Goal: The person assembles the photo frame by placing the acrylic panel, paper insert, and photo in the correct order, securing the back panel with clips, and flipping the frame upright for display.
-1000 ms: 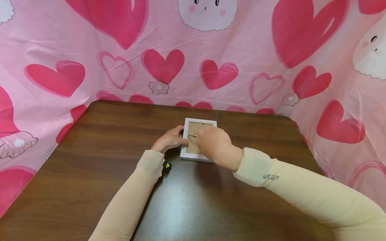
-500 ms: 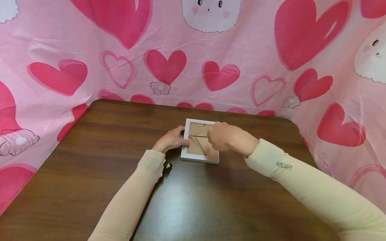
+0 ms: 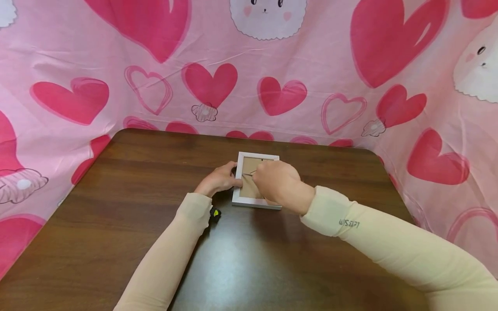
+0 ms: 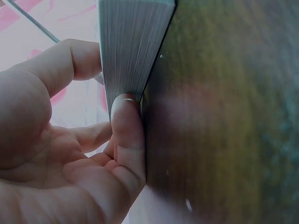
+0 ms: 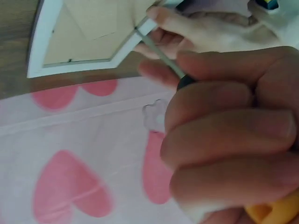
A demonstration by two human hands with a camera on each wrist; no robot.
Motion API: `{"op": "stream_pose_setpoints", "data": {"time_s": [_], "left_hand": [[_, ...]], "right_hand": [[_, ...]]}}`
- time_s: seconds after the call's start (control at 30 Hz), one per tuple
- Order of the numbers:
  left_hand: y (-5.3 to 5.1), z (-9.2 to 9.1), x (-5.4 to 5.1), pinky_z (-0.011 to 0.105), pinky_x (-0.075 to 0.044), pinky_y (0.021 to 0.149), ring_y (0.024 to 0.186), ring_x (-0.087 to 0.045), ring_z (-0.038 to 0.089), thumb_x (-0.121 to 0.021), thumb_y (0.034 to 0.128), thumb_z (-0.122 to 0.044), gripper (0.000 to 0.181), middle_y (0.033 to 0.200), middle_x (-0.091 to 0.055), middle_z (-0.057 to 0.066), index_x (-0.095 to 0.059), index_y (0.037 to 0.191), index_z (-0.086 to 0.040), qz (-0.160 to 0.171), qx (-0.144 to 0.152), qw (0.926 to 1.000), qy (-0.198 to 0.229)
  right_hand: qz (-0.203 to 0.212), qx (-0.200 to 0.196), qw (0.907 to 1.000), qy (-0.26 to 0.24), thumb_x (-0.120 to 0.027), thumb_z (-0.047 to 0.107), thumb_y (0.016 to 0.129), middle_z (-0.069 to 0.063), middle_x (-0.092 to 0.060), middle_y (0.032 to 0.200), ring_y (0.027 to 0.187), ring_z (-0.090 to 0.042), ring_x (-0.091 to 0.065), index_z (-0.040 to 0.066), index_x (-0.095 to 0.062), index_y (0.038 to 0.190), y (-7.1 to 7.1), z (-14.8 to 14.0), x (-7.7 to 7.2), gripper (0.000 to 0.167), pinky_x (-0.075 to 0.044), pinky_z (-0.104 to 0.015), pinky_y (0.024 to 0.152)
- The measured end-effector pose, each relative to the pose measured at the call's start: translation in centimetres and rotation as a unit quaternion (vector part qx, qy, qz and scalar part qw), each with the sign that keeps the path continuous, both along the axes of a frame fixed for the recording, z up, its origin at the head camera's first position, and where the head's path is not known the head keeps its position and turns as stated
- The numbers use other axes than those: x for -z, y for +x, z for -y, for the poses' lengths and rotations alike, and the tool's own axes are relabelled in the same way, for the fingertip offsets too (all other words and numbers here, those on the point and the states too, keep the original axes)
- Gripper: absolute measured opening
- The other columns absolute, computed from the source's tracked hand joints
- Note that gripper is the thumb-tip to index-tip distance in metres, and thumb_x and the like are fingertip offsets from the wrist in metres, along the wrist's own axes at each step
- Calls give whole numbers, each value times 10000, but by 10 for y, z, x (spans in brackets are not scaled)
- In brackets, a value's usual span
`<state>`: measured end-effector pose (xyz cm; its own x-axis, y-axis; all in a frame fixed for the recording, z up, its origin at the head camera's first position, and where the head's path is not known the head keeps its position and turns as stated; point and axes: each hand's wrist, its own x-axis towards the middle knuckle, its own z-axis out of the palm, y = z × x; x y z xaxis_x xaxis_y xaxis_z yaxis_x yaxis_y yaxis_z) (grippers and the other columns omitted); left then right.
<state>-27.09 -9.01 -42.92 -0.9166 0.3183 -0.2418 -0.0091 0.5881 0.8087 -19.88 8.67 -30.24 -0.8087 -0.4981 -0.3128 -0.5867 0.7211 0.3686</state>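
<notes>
A white picture frame [image 3: 253, 201] lies back side up on the table, its tan backing board [image 3: 249, 190] showing. My left hand [image 3: 219, 178] grips the frame's left border, thumb on the upper face and fingers against the side; the left wrist view shows a fingertip [image 4: 126, 119] pressed on the side edge. In my right hand [image 3: 278, 183] is a screwdriver [image 5: 161, 55], fingers curled round its handle. The orange-yellow handle end shows low in the right wrist view. Its shaft reaches left to where the backing meets the frame's left border. My right hand hides much of the frame's right side.
The dark wooden table [image 3: 163, 172] extends around the frame. A pink cloth [image 3: 171, 43] with hearts hangs behind it and at both sides. A small black device with a yellow mark [image 3: 215, 213] sits at my left wrist.
Half a second ago my right hand was farther right, with more of the screwdriver shaft and backing showing. It has come back left over the frame. My left hand keeps its hold.
</notes>
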Motion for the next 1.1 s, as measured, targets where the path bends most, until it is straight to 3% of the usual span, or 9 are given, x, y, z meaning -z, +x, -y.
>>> {"op": "stream_pose_setpoints", "data": {"time_s": [0.17, 0.23, 0.33, 0.47, 0.67, 0.83, 1.1], "left_hand": [[1, -2, 1, 301, -453, 756, 839, -556, 216, -754, 868, -117, 707, 926, -606, 107, -486, 1518, -34, 26, 31, 10000, 26], [1, -3, 1, 303, -453, 762, 845, -554, 215, -754, 871, -122, 718, 932, -606, 105, -477, 1528, -36, 66, 53, 10000, 27], [1, -3, 0, 308, -453, 771, 854, -551, 218, -755, 874, -129, 744, 944, -605, 106, -456, 1549, -37, 99, 81, 9999, 25], [-1, -2, -1, 311, -451, 774, 854, -547, 220, -753, 871, -136, 772, 943, -597, 108, -437, 1568, -37, 75, 71, 9999, -1], [-1, 0, 0, 316, -448, 775, 859, -541, 223, -752, 878, -133, 777, 942, -590, 108, -424, 1575, -32, 139, 37, 9999, 2], [-1, -1, 1, 326, -454, 793, 887, -548, 230, -756, 888, -147, 769, 975, -598, 116, -425, 1574, -42, 198, 64, 9998, 9], [-2, -1, 1, 325, -453, 786, 889, -554, 238, -755, 886, -139, 762, 972, -601, 123, -434, 1573, -58, 192, -10, 9998, 7]], "right_hand": [[825, 704, 9908, -804, -617, 89, 1005, -70, -664, 892, 750, -210, -633, 79, -735, 975, -11, -23, 3, 122, -580, -460, 624], [1034, 742, 9859, -1087, -592, 107, 1041, -69, -665, 903, 754, -208, -647, 72, -743, 1078, -14, -35, 7, 160, -567, -414, 639], [1162, 658, 9812, -1393, -570, 130, 1069, -74, -666, 876, 725, -212, -657, 56, -737, 1209, -13, -47, 14, 230, -556, -375, 631], [1037, 699, 9771, -1720, -550, 155, 1045, -75, -645, 813, 691, -232, -639, 75, -736, 1214, -11, -54, 24, 264, -542, -402, 604], [1163, 956, 9708, -1868, -520, 155, 1052, -68, -628, 813, 718, -249, -610, 98, -648, 1279, -9, -63, 43, 267, -517, -414, 631], [1444, 1254, 9650, -1796, -580, 131, 1040, -77, -605, 792, 700, -246, -616, 106, -519, 1199, -6, -68, 58, 172, -504, -396, 594], [1544, 1521, 9597, -1788, -563, 159, 1057, -117, -575, 804, 671, -265, -599, 83, -490, 1184, -1, -60, 61, 166, -503, -392, 572]]}}
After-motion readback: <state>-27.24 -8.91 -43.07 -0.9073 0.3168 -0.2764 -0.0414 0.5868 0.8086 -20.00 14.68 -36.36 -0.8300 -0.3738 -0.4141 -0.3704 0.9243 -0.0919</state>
